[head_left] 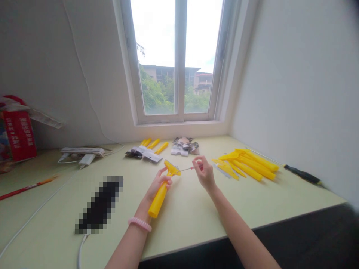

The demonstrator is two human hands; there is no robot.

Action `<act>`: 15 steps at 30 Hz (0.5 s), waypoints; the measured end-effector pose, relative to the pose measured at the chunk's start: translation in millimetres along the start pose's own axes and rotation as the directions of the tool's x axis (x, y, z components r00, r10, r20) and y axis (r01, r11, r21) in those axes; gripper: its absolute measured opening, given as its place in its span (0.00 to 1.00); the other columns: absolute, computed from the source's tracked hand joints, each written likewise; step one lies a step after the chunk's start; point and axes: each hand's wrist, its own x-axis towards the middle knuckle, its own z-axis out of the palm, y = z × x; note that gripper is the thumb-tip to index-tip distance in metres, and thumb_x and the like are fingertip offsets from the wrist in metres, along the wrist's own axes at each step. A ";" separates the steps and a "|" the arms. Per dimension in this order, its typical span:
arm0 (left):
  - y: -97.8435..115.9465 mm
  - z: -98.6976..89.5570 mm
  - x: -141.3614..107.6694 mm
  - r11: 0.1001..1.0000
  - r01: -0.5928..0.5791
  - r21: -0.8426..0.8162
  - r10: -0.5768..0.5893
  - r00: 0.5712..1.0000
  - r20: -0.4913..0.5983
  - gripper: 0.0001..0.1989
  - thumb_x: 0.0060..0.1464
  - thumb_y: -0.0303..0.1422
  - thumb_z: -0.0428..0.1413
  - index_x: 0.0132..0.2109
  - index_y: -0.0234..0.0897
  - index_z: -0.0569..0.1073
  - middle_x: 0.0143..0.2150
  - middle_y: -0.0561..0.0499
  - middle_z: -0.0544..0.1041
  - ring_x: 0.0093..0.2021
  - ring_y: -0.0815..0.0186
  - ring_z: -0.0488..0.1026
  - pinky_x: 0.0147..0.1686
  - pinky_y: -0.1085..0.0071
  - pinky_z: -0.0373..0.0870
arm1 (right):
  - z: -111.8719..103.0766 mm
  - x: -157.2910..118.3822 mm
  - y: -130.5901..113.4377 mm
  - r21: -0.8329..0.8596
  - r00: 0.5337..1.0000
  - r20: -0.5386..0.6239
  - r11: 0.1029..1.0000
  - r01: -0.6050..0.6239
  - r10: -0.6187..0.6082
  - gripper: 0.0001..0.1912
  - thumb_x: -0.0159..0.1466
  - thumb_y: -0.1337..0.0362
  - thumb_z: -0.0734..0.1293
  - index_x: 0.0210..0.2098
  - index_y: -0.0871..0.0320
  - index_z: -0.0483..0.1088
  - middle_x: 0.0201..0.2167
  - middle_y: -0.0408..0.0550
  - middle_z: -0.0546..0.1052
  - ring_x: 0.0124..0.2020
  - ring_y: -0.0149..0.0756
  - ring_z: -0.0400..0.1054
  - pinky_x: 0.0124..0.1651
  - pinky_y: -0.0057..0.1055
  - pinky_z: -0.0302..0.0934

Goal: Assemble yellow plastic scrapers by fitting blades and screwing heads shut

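My left hand point(159, 184) is wrapped round the neck of a yellow scraper point(159, 198), whose thick handle slants down toward me and whose wide head points up. In my right hand point(204, 172) a small screwdriver point(192, 168) is pinched between thumb and fingers. Its thin metal shaft points left and its tip meets the scraper's head, or comes very close to it. To the right of my right hand lies a pile of yellow scraper handles point(249, 164) and flat yellow head pieces point(228, 169).
Packaged yellow-handled scrapers point(148, 151) and a heap of card packets point(185, 145) lie near the window. A dark-handled long screwdriver point(301, 175) rests by the right wall. At left are a blurred-out dark object point(99, 205) with a cable, a power strip point(82, 151) and a red pencil-like stick point(28, 188).
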 end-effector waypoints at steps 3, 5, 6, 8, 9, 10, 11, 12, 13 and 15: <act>-0.5 -0.8 0.9 1.000 0.001 -0.001 -0.001 1.000 0.000 0.32 0.43 0.18 0.53 0.55 0.42 0.54 0.36 0.50 0.69 0.19 0.80 0.62 0.17 0.85 0.58 | -2.0 -0.3 2.5 -0.077 1.000 0.020 0.997 -0.021 0.023 0.08 0.62 0.59 0.55 0.31 0.55 0.59 0.17 0.37 0.64 0.18 0.29 0.58 0.24 0.25 0.51; -0.8 -1.2 1.3 1.000 0.004 -0.001 -0.004 1.000 -0.005 0.33 0.43 0.18 0.53 0.55 0.42 0.54 0.37 0.49 0.69 0.19 0.80 0.62 0.17 0.85 0.58 | -3.1 0.4 4.8 -0.115 1.000 0.020 0.993 0.005 -0.003 0.08 0.62 0.60 0.53 0.30 0.55 0.58 0.20 0.39 0.65 0.21 0.31 0.61 0.26 0.26 0.52; -0.9 -1.4 1.4 1.000 0.006 0.000 -0.006 1.000 -0.008 0.33 0.43 0.18 0.53 0.55 0.42 0.54 0.37 0.48 0.70 0.19 0.80 0.62 0.17 0.85 0.58 | -3.3 0.8 5.8 -0.122 1.000 0.018 0.992 0.023 -0.021 0.07 0.62 0.61 0.52 0.30 0.55 0.57 0.22 0.40 0.66 0.23 0.32 0.61 0.27 0.26 0.53; -1.0 -1.6 1.6 1.000 0.008 0.004 -0.008 1.000 -0.010 0.33 0.43 0.18 0.53 0.55 0.42 0.54 0.37 0.48 0.70 0.20 0.80 0.63 0.17 0.85 0.58 | -3.0 1.2 6.6 -0.117 0.998 0.020 0.992 0.054 -0.052 0.06 0.61 0.63 0.52 0.30 0.55 0.57 0.24 0.42 0.67 0.26 0.33 0.63 0.28 0.27 0.54; -1.0 -1.5 1.6 1.000 0.008 0.005 -0.008 1.000 -0.010 0.33 0.43 0.18 0.53 0.56 0.42 0.53 0.37 0.47 0.70 0.20 0.80 0.63 0.17 0.85 0.58 | -2.4 1.2 6.5 -0.100 0.998 0.021 0.993 0.059 -0.057 0.05 0.61 0.63 0.53 0.31 0.55 0.57 0.24 0.42 0.67 0.25 0.32 0.63 0.28 0.27 0.55; -0.9 -1.4 1.5 1.000 0.008 0.007 -0.008 1.000 -0.010 0.33 0.43 0.18 0.53 0.56 0.41 0.53 0.37 0.47 0.70 0.20 0.80 0.63 0.17 0.85 0.58 | -1.8 0.9 6.2 -0.076 0.998 0.023 0.996 0.056 -0.054 0.05 0.61 0.63 0.53 0.31 0.55 0.57 0.24 0.41 0.67 0.24 0.32 0.63 0.28 0.27 0.55; -0.8 -1.2 1.3 1.000 0.007 0.008 -0.007 1.000 -0.011 0.33 0.43 0.18 0.53 0.56 0.41 0.53 0.37 0.47 0.70 0.20 0.80 0.63 0.17 0.85 0.58 | -1.2 0.5 5.7 -0.051 0.999 0.021 0.998 0.047 -0.046 0.04 0.62 0.62 0.54 0.32 0.55 0.57 0.23 0.41 0.68 0.23 0.31 0.62 0.27 0.26 0.54; -0.7 -1.0 1.0 1.000 0.006 0.009 -0.006 1.000 -0.012 0.34 0.42 0.18 0.53 0.56 0.41 0.53 0.37 0.47 0.70 0.19 0.80 0.63 0.17 0.85 0.58 | -0.7 -0.1 5.2 -0.030 0.999 0.018 0.999 0.036 -0.035 0.05 0.62 0.61 0.55 0.32 0.55 0.57 0.22 0.40 0.68 0.20 0.30 0.61 0.25 0.25 0.54; -0.6 -0.8 0.7 1.000 0.006 0.009 -0.006 1.000 -0.012 0.34 0.42 0.18 0.54 0.56 0.41 0.53 0.37 0.47 0.70 0.19 0.80 0.63 0.17 0.85 0.58 | -0.5 -0.7 4.8 -0.020 1.000 0.017 1.000 0.021 -0.021 0.06 0.62 0.60 0.56 0.32 0.55 0.57 0.20 0.39 0.67 0.19 0.29 0.60 0.24 0.25 0.53; -0.1 -0.3 -0.1 1.000 0.007 0.012 -0.007 1.000 -0.006 0.34 0.42 0.18 0.54 0.56 0.41 0.53 0.36 0.48 0.70 0.20 0.80 0.63 0.17 0.85 0.58 | -0.9 -1.6 4.4 -0.039 0.999 0.033 0.999 -0.007 0.009 0.08 0.63 0.59 0.55 0.30 0.55 0.57 0.17 0.37 0.65 0.16 0.28 0.57 0.23 0.25 0.51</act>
